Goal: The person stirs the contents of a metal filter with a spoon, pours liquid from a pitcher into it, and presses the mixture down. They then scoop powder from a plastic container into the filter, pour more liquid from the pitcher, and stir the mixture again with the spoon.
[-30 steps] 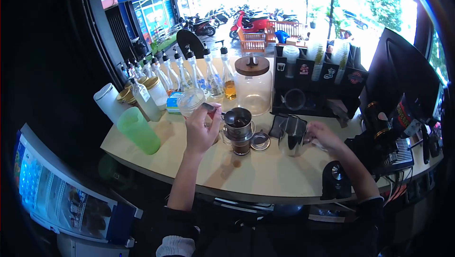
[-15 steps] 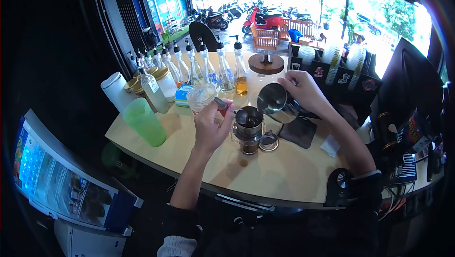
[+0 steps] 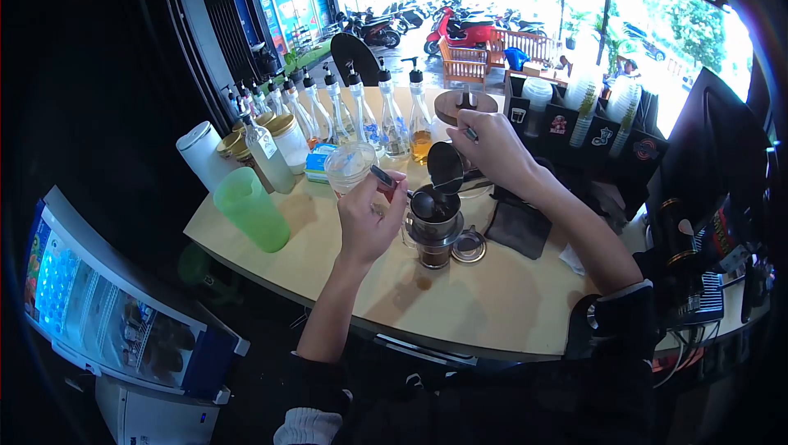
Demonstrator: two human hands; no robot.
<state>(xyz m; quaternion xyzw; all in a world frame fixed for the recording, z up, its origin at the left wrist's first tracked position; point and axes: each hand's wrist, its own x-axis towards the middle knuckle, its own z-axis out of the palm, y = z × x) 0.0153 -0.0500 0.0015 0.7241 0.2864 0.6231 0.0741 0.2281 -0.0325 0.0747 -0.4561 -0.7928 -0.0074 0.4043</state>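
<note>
My left hand (image 3: 369,222) is closed around the handle of a spoon (image 3: 423,204), whose bowl sits over the mouth of a metal drip coffee filter (image 3: 439,230). Under the filter stands a glass cup (image 3: 434,258) with dark liquid in it. A steel pitcher (image 3: 446,168) is gripped by its handle in my right hand (image 3: 505,153) and tilted to the left, its rim just above the spoon. A thin stream seems to run from it. Beside the filter lies a round metal lid (image 3: 469,246). Close behind my left hand is a clear plastic cup (image 3: 350,164).
Pump bottles (image 3: 359,121) line the back of the counter (image 3: 492,305). A green pitcher (image 3: 250,211) stands at left, near lidded jars (image 3: 287,141). At right are a dark cloth (image 3: 519,227), a cup holder (image 3: 566,121) and a dark screen (image 3: 698,149).
My right hand has moved left and tipped the pitcher further, bringing its rim down over the spoon and filter. My left hand and the spoon stay nearly still.
</note>
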